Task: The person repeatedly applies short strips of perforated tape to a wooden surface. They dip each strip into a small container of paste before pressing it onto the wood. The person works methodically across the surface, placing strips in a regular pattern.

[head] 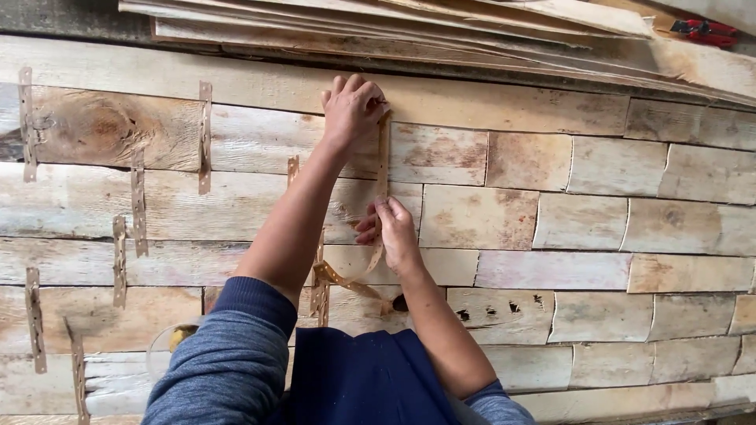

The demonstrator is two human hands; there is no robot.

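Pale, knotted veneer sheets (504, 216); brown tape strip (383, 169); red tool (706, 31).

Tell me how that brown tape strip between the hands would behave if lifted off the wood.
The tape strip is probably floppy: below the right hand it curls into a loose loop. It looks thin and light, likely tearing easily. The left hand presses its top end, suggesting it sticks.
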